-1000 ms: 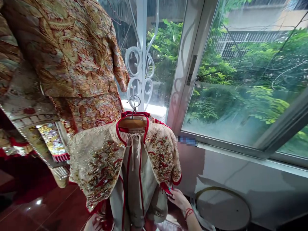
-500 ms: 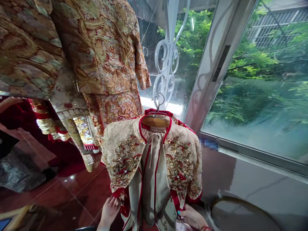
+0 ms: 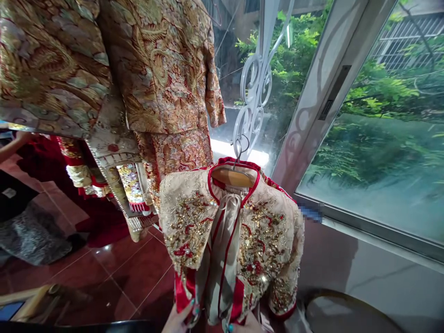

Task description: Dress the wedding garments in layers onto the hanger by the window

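Observation:
A cream jacket [image 3: 270, 203] with red piping and gold and red beadwork hangs on a wooden hanger [image 3: 232, 177] in the middle of the view. Its front hangs apart, showing a pale lining and a thin tie at the neck. At the bottom edge of the view, my left hand [image 3: 180, 318] is closed on the jacket's left front edge near the hem. Opposite it, my right hand [image 3: 245, 324] pinches the other front edge beside a red band. Both hands are partly cut off by the frame.
Gold brocade garments [image 3: 166, 83] hang at the upper left. White scrolled ironwork [image 3: 251, 83] stands behind the hanger hook, before windows [image 3: 381, 162]. A round-rimmed object [image 3: 347, 314] is at lower right. Another person's arm [image 3: 14, 147] shows at the far left.
My hands have come closer together, drawing the jacket's two front edges inward, so the front opening is narrower. The whole view has shifted slightly, with things appearing further right.

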Motion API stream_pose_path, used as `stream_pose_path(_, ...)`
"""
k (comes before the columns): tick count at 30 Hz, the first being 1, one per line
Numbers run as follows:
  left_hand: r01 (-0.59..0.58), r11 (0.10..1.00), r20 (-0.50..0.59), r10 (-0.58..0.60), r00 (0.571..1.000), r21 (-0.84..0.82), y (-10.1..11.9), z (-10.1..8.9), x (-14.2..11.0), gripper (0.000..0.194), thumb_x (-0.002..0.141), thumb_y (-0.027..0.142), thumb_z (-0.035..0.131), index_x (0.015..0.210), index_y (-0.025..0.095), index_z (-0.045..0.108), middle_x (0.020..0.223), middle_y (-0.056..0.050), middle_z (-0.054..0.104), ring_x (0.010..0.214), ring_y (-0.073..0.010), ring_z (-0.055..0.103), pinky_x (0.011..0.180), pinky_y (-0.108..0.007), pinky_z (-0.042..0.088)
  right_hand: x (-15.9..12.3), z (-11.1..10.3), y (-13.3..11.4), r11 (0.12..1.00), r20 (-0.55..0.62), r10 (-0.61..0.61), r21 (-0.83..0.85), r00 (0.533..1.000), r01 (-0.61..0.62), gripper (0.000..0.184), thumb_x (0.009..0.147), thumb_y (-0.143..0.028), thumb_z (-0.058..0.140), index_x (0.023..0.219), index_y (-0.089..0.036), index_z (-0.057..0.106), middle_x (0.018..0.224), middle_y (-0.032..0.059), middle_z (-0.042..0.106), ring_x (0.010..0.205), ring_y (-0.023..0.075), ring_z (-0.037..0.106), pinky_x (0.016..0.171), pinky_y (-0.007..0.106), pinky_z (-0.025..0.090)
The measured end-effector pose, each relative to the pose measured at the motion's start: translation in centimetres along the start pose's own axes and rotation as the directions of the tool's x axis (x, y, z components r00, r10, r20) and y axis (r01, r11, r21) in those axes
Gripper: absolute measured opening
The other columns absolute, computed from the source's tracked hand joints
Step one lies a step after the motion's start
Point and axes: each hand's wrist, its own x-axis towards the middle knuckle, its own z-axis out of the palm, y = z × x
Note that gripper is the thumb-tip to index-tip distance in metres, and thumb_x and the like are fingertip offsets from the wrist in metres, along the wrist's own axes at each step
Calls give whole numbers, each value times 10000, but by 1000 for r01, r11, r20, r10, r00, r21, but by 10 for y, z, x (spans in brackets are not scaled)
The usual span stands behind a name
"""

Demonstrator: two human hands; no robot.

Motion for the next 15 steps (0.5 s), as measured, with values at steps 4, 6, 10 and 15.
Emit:
stream_pose_path(4,-73,997,2,73,997,34,-27,46,-32,474,409,309,945,799,151,728,705,-65,738,746,-286,705,742,-389,565,-3,52,8,989,-150,-27,137,988,48,569,422,-490,948,823,-182,687,768,67,735,681,243,687,732,431,562)
stream_pose_path(6,-118,991,-10,119,993,64,-22,60,-40,490,398,303,946,807,151,724,717,-65,741,799,-302,709,749,-391,569,-6,60,3,988,-202,-24,144,979,54,594,429,-483,951,856,-183,667,759,55,734,614,209,660,605,366,559)
stream_pose_path(10,-103,989,36,99,994,107,-5,73,-49,463,412,297,949,776,135,712,727,-69,739,758,-270,704,704,-355,571,-9,59,-11,986,-240,-47,142,970,83,633,451,-462,950,928,-180,643,740,31,722,574,192,646,457,279,494)
stream_pose_path(15,-3,999,46,1,999,36,-5,84,-62,396,467,298,934,753,143,708,728,-65,736,667,-240,687,638,-353,571,-5,53,-15,977,-318,-94,155,943,150,707,459,-437,946,1035,-182,625,703,15,703,616,209,663,462,273,493)
